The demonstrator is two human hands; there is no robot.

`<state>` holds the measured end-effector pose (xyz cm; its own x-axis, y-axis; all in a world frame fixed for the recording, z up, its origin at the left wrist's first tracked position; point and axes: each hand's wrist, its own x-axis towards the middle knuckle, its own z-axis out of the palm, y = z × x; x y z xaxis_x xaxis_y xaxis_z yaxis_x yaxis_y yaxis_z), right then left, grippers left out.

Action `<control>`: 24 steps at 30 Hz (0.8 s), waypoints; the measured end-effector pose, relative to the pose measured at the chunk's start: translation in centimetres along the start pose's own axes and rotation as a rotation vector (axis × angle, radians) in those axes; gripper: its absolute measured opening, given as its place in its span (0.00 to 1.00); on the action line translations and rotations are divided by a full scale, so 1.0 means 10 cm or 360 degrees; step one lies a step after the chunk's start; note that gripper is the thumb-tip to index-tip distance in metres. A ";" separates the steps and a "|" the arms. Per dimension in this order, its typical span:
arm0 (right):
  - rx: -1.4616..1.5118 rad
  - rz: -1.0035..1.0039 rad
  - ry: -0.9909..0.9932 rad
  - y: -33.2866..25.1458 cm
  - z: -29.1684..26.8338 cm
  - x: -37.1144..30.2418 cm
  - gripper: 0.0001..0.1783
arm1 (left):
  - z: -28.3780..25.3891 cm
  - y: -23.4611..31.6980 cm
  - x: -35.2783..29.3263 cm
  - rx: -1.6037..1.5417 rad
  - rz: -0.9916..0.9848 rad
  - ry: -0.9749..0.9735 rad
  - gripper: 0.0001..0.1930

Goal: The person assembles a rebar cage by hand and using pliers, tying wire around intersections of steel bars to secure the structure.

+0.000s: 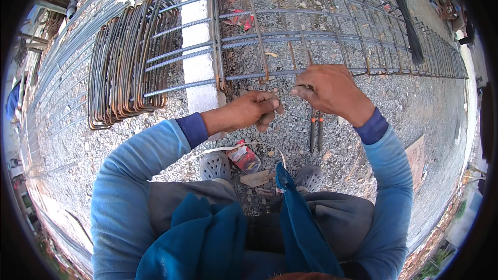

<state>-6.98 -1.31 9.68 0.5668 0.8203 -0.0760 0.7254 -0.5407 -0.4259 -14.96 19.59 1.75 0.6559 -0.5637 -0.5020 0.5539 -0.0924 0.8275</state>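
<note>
Teal cloth (194, 238) hangs in soft folds closest to us, between our faded blue sleeves (127, 176). Beyond it, the rebar cage (238, 78) lies just ahead of both hands, its long axis running across our view from left to right and curving in the lens. Our right hand (332, 91) is the nearer, its fingers overlapping the near bar in view, though we cannot tell whether they touch it. Its thumb and forefinger are drawn together; our left hand (249, 111) is loosely curled, thumb against forefinger, just short of that bar. We cannot tell whether either pinches anything thin. Below the right hand, orange-and-black plier handles (316, 129) point back toward us, their head hidden. The cage's long bars are ribbed, bluish-grey steel, crossed by thinner rust-brown hoops. Its left part passes over a rough white beam (199, 98), beside closely stacked rectangular stirrups (127, 62). A bundle of fine black wire (407, 26) rests across the cage's right part, above coarse grey gravel (410, 109).
</note>
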 end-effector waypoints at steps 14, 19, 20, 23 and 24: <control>-0.0506 0.0391 0.0257 0.26 -0.49 0.31 0.09 | 0.19 -0.50 0.19 0.0391 0.0066 0.0863 0.32; -0.0497 0.0331 -0.0221 0.31 0.11 0.74 0.11 | 0.02 -0.56 0.36 0.0493 0.0159 0.1002 0.28; -0.0410 0.0284 -0.0305 0.31 0.16 0.77 0.11 | 0.03 -0.51 0.36 0.0494 0.0177 0.1005 0.27; -0.0354 0.0251 -0.0260 0.36 0.26 0.86 0.12 | 0.12 -0.39 0.33 0.0131 0.0043 0.1025 0.25; -0.0344 0.0245 -0.0252 0.38 0.28 0.87 0.12 | 0.09 -0.47 0.37 0.0141 0.0036 0.1033 0.25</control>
<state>-0.39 4.32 4.92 0.6209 0.7353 -0.2715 0.7117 -0.6740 -0.1979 -15.56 17.23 -3.77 0.8586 0.0411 -0.5110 0.5100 -0.1695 0.8433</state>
